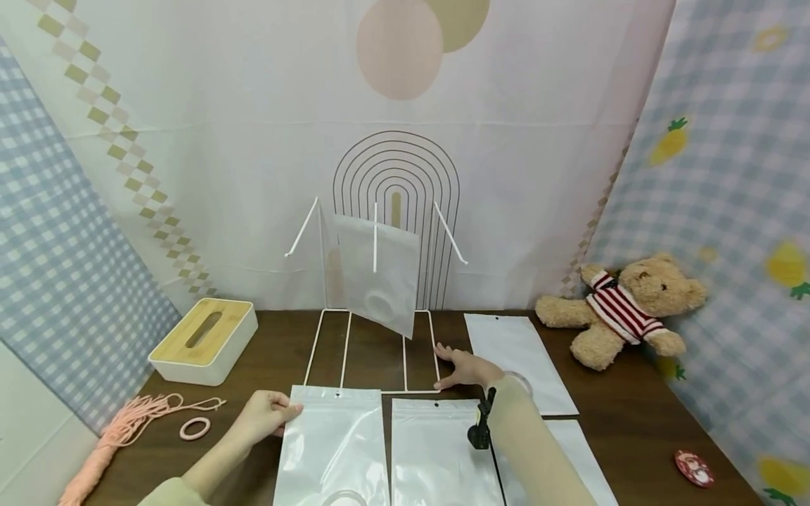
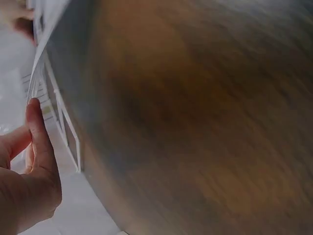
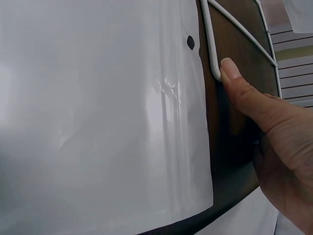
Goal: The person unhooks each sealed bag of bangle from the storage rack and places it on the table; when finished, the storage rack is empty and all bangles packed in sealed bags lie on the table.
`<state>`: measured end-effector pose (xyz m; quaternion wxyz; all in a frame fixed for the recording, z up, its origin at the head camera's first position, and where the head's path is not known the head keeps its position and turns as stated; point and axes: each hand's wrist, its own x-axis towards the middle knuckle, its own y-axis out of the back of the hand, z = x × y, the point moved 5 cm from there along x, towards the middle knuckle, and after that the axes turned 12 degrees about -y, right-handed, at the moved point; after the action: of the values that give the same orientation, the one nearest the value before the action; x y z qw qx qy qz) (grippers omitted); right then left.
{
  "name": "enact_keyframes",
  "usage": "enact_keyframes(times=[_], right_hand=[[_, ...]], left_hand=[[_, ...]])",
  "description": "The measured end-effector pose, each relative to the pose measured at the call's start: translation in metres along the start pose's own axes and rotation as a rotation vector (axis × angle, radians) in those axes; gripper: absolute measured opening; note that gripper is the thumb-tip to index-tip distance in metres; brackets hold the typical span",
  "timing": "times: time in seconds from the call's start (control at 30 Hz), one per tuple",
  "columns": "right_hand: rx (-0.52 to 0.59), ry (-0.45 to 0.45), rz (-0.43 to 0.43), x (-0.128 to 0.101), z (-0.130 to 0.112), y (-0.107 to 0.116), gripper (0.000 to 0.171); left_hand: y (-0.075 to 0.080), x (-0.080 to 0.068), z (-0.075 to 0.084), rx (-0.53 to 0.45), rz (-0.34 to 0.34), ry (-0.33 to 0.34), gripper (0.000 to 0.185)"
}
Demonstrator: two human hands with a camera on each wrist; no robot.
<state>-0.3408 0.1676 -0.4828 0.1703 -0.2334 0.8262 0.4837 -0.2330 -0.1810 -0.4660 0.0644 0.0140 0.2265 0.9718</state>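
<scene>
A white wire rack (image 1: pixel 373 348) stands at the table's middle, and one white pouch (image 1: pixel 380 277) hangs on its centre peg. My left hand (image 1: pixel 287 410) pinches the top left corner of a flat white pouch (image 1: pixel 335 450) at the front edge. In the left wrist view the thumb (image 2: pixel 38 132) lies against that pouch's edge (image 2: pixel 41 63). My right hand (image 1: pixel 446 369) rests with straight fingers on the front right corner of the rack's base. Its thumb (image 3: pixel 230 73) touches the wire corner (image 3: pixel 211 44), beside a second pouch (image 3: pixel 98 112).
More white pouches lie at the front middle (image 1: pixel 436 450) and to the right (image 1: pixel 515 355). A tissue box with a wooden lid (image 1: pixel 204 339), pink yarn (image 1: pixel 120 429) and a pink ring (image 1: pixel 195 428) sit left. A teddy bear (image 1: pixel 623 309) and a red badge (image 1: pixel 694 468) sit right.
</scene>
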Motion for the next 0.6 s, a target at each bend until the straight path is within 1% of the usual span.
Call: enact_keyframes(times=[0.07, 0.13, 0.27, 0.33, 0.4, 0.5, 0.53, 0.6], right_hand=[[-0.003, -0.007, -0.001, 0.0, 0.001, 0.001, 0.088], [-0.005, -0.014, 0.001, 0.0, 0.002, 0.002, 0.088], [-0.016, -0.007, 0.003, 0.0, 0.002, 0.003, 0.089], [-0.001, -0.004, -0.005, 0.0, 0.002, 0.002, 0.089], [0.007, -0.002, -0.012, 0.0, 0.001, 0.001, 0.09], [0.011, -0.002, -0.016, -0.001, -0.001, 0.0, 0.09], [0.007, -0.001, -0.015, -0.001, -0.002, 0.0, 0.089], [0.0, -0.005, -0.009, 0.0, -0.002, -0.001, 0.089]], left_hand=[[-0.005, 0.0, 0.0, 0.083, -0.015, -0.026, 0.015], [-0.008, 0.002, 0.002, 0.144, -0.037, -0.061, 0.016], [-0.015, 0.007, 0.007, 0.242, -0.076, -0.158, 0.023], [-0.016, 0.009, 0.009, 0.288, -0.084, -0.195, 0.027], [-0.017, 0.011, 0.009, 0.331, -0.083, -0.216, 0.029], [-0.017, 0.012, 0.01, 0.401, -0.072, -0.211, 0.031], [-0.017, 0.012, 0.01, 0.427, -0.067, -0.199, 0.031], [-0.016, 0.012, 0.011, 0.493, -0.061, -0.156, 0.032]])
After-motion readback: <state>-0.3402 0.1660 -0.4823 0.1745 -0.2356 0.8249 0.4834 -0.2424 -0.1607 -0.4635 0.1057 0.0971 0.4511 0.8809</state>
